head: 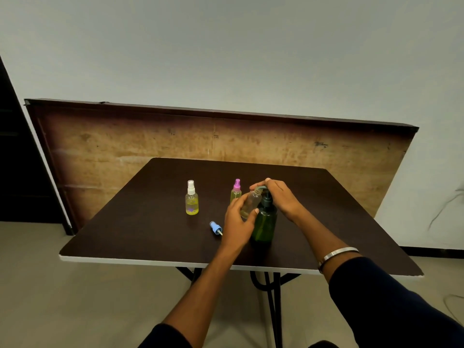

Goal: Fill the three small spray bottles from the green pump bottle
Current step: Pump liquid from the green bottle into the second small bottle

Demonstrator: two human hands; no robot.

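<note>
The green pump bottle (265, 223) stands upright near the middle of the dark table (155, 222). My right hand (280, 197) lies over its pump head, fingers curved across the top. My left hand (237, 222) grips an uncapped clear spray bottle (251, 202), tilted with its open neck up against the pump spout. Its blue spray cap (216, 227) lies on the table left of my left hand. A white-capped spray bottle (192, 199) holding yellow liquid stands to the left. A pink-capped spray bottle (236, 192) with yellowish liquid stands just behind my left hand.
A wooden board (175, 139) leans against the wall behind the table. The table's white front edge (125, 261) runs below my forearms. A dark doorway (15, 159) is at the far left, and cables (447, 207) hang on the wall at the right.
</note>
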